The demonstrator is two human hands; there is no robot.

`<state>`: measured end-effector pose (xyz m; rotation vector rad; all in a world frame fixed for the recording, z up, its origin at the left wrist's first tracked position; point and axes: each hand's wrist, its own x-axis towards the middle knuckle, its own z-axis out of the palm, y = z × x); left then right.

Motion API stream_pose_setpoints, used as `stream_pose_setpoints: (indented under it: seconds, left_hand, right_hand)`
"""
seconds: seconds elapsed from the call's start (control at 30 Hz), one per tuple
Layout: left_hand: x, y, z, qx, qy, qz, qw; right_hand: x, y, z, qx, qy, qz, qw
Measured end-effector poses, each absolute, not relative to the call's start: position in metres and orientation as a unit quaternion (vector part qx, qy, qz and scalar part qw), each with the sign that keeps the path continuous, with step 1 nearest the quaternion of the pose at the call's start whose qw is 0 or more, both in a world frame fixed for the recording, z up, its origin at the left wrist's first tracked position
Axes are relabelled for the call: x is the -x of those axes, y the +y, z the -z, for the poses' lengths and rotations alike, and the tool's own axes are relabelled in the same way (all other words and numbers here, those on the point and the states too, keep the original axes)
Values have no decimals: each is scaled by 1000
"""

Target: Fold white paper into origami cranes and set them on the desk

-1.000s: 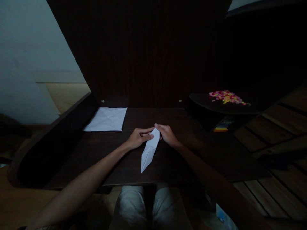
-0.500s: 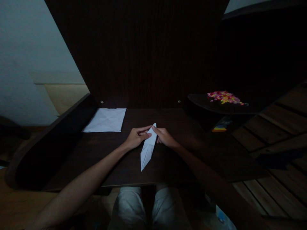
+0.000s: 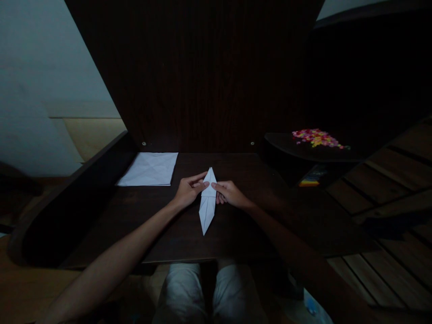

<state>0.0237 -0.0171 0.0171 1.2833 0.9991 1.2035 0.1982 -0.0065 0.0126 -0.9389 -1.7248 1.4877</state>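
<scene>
A narrow folded white paper (image 3: 208, 210), pointed at both ends, is held above the dark desk (image 3: 162, 243). Crease lines run along its lower half, and a cross fold shows near its middle. My left hand (image 3: 189, 190) pinches its left edge in the upper part, thumb on top. On the opposite edge my right hand (image 3: 230, 193) grips it, thumb on the face and fingers curled behind. The fingertips under the paper are hidden.
Creased white paper sheets (image 3: 148, 169) lie at the desk's back left. Small pink, red and yellow pieces (image 3: 319, 137) are heaped on a raised shelf (image 3: 286, 148) at right. A dark side panel (image 3: 77, 198) borders the left, and a tall back panel (image 3: 202, 76) stands behind.
The folded paper has turned more upright in view, its top tip shifting left and its lower tip slightly right. Both thumbs now press side by side on its upper part.
</scene>
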Motion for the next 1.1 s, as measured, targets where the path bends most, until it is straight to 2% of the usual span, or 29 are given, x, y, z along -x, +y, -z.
stream_pose_setpoints:
  seconds: [0.33, 0.8, 1.1]
  left_hand:
    - [-25, -21, -22, -537, 413, -455, 578]
    - [-25, -19, -20, -544, 417, -478, 549]
    - [-25, -20, -19, -544, 399, -484, 558]
  right_hand:
    - [-199, -3, -12, 393, -630, -543, 392]
    - [-202, -7, -18, 353, -648, -595, 319]
    - [-202, -7, -20, 335, -632, -617, 328]
